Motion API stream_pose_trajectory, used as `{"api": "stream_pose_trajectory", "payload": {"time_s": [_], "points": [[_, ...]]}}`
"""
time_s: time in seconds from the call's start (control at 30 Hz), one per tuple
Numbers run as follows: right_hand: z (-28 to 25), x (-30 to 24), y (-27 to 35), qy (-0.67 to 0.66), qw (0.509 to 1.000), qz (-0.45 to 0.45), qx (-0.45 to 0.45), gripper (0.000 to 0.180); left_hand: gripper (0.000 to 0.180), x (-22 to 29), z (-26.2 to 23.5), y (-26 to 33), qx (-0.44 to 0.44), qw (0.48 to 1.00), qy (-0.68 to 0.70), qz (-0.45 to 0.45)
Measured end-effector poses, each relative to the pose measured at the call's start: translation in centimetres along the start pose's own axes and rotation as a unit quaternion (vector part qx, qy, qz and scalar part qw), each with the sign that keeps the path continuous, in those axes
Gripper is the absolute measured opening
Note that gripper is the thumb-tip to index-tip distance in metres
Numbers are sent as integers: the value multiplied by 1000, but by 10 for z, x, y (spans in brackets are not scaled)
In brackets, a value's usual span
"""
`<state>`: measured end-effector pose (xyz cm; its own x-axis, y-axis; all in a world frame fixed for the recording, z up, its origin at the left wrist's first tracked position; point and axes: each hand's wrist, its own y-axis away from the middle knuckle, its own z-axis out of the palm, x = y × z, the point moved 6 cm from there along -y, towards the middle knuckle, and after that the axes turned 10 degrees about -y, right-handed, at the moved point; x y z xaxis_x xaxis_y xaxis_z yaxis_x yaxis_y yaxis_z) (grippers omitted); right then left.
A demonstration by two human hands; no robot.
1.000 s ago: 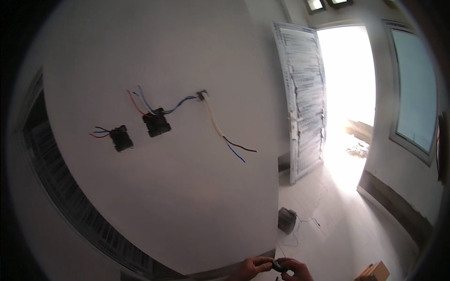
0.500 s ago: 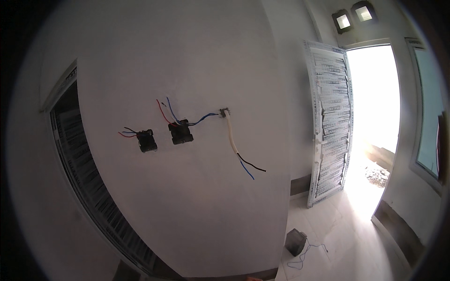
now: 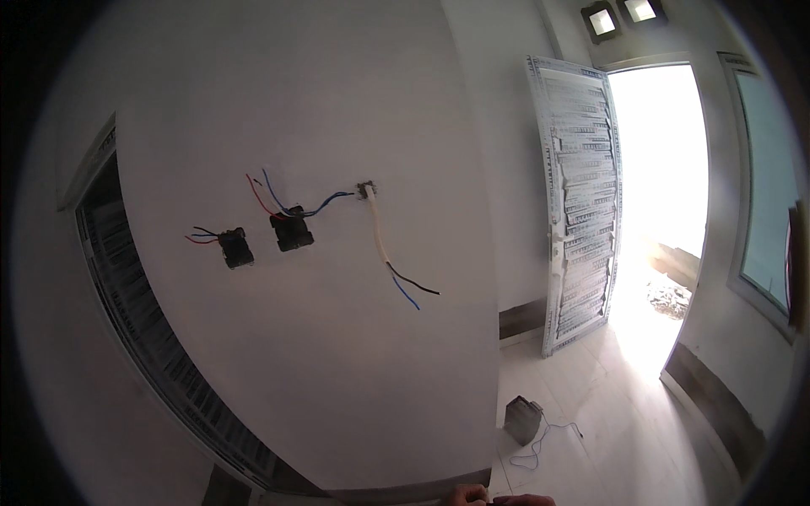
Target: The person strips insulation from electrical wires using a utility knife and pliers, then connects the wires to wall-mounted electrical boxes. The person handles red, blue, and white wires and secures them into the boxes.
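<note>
At the bottom edge of the picture, my left hand (image 3: 466,495) shows with its fingers curled. Close beside it is my right hand (image 3: 525,500), mostly cut off, fingers also bent. A small dark thing lies between them, too little in view to name. On the wall above, a white-sheathed cable (image 3: 379,232) hangs from a rough hole (image 3: 366,191), ending in a black and a blue wire. Blue wires run from that hole to a black wall box (image 3: 292,231) with red and blue ends sticking up. Left of it sits another black box (image 3: 237,249) with short wires.
A door (image 3: 578,202) wrapped in printed film stands open beside the bright doorway. On the tiled floor rests a dark box-like object (image 3: 522,420) with a thin blue cord (image 3: 540,455). Another framed opening (image 3: 160,329) is at left, and a window (image 3: 764,194) at right.
The view has shifted, so the wall boxes, cable and door appear farther left and slightly higher. Both my hands have come into sight at the bottom edge.
</note>
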<state>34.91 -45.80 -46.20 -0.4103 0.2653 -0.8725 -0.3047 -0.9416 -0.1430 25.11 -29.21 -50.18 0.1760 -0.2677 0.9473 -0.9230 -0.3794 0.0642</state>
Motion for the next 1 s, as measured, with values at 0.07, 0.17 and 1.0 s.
{"api": "stream_pose_trajectory", "payload": {"time_s": [0.07,0.17,1.0], "points": [[-3,2,7,-2,1000,-14,17,46,13,7,7,-3,-77,988,134,-21],[4,-7,12,10,999,-12,45,39,31,10,13,-1,-140,951,252,-109],[45,40,-1,229,966,85,83,36,28,26,-35,43,-225,972,43,-53]]}}
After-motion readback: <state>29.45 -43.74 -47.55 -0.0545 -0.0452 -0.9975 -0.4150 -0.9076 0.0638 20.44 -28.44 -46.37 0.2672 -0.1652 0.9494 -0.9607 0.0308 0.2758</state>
